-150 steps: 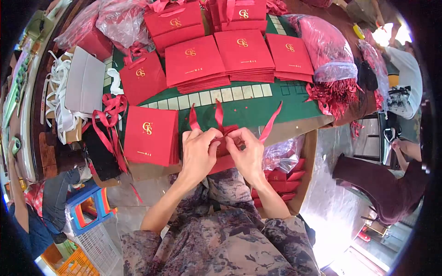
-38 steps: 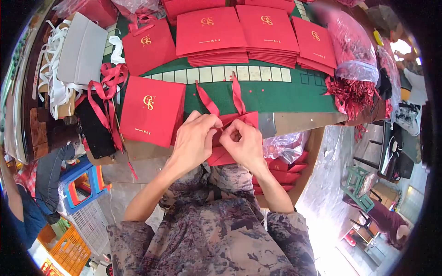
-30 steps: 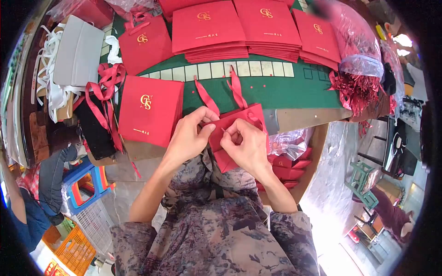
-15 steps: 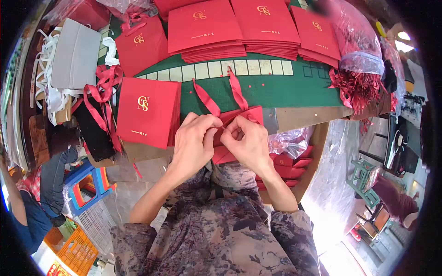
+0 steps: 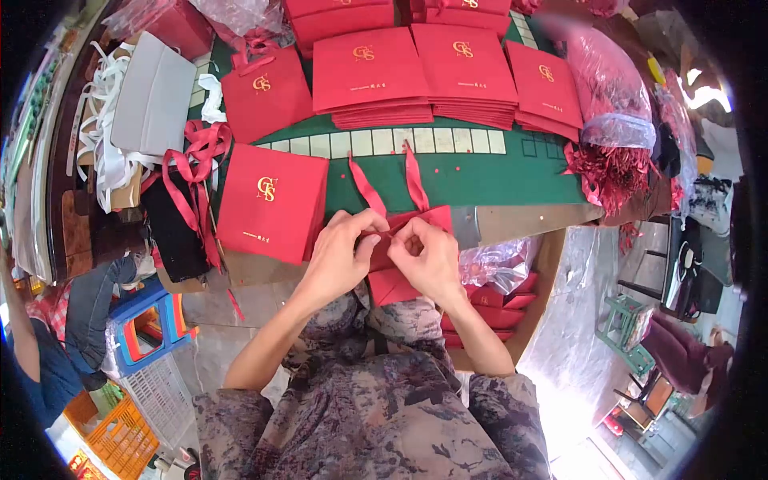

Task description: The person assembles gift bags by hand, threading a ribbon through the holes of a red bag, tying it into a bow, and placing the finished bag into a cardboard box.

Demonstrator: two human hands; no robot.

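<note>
Left hand (image 5: 342,250) and right hand (image 5: 426,258), each grip pinching at the top of a red bag (image 5: 394,286), two ribbons (image 5: 415,184) beyond on the green tabletop (image 5: 488,180), stacked bags (image 5: 372,72) farther back.

Table mat (image 5: 512,178): green, crossed by a row of pale, dark-outlined rectangles. Stacked bags (image 5: 372,68): red, gold lettering (uniform in shade). Ribbons (image 5: 366,186): red. Clothing (image 5: 384,408): mottled camouflage, grey-beige and dark purple.

- just one cam, head-worn, facing forward and down
- left hand (image 5: 340,254) and right hand (image 5: 426,258) within arm's reach, mid-view
- super wide, dark rounded edges
</note>
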